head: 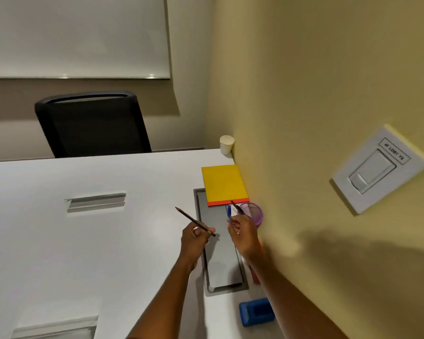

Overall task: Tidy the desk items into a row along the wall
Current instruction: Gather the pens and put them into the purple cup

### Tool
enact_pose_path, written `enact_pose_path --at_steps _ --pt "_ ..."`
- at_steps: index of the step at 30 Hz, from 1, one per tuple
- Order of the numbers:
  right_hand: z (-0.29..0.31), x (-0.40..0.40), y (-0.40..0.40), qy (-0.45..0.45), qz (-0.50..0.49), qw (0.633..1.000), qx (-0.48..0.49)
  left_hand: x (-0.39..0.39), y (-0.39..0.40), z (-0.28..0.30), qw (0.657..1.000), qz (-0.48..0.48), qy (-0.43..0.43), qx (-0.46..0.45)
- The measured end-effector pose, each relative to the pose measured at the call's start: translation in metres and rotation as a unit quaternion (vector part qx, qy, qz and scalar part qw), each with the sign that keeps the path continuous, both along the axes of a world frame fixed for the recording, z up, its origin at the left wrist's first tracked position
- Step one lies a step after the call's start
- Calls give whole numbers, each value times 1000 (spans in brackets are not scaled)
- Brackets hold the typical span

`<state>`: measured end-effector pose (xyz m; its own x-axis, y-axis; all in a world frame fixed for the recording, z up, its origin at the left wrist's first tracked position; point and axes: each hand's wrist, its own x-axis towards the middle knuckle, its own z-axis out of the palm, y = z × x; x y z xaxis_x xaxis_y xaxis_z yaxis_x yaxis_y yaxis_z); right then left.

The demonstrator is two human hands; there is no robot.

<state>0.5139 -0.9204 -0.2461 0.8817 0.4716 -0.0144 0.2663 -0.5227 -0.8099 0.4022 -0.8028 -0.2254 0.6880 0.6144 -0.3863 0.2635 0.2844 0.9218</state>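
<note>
My left hand (195, 242) grips a dark pencil (191, 218) that points up and to the left over the white desk (83, 241). Beside the purple mesh pen cup (253, 212), which stands against the yellow wall, my right hand (242, 234) holds a blue pen (229, 212) and another dark pencil (236, 206). A yellow notebook (223, 183) with a red edge lies along the wall behind the cup. A white paper cup (227, 144) stands at the far corner. A blue object (256, 311) sits near the wall at the front.
A grey cable hatch (220, 255) is set into the desk under my hands. Other cable slots (96, 201) lie to the left. A black chair (93, 123) stands behind the desk. A light switch (375, 172) is on the wall. Something red (255, 275) shows under my right forearm.
</note>
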Motion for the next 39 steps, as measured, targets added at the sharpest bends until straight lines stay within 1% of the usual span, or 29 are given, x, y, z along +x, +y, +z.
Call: enact_pose_path --at_steps 4,7,9,11,14,16,20,24,28,39 --pt "7 12 -24 -50 -40 998 13 24 -19 9 998 -20 0 58" --pt "9 18 -34 -68 -71 995 30 42 -28 13 997 -28 7 77" --pt "10 22 -38 -56 -104 992 46 53 -33 14 996 -34 6 84" --pt "9 26 -40 -55 -116 990 57 64 -38 14 995 -37 6 91" --pt "6 34 -41 -57 -129 989 45 79 -45 14 993 -38 15 111" --pt "3 39 -40 -56 -137 988 38 89 -48 14 993 -32 17 109" --pt "-6 47 -36 -64 -141 988 11 104 -48 9 995 -19 39 91" --pt "-13 53 -34 -87 -127 987 -41 118 -47 -2 992 -23 69 103" --pt "-19 58 -32 -101 -114 986 -64 126 -51 -9 990 -19 91 109" --pt "-23 59 -29 -108 -111 987 -41 123 -51 -11 985 -44 92 141"
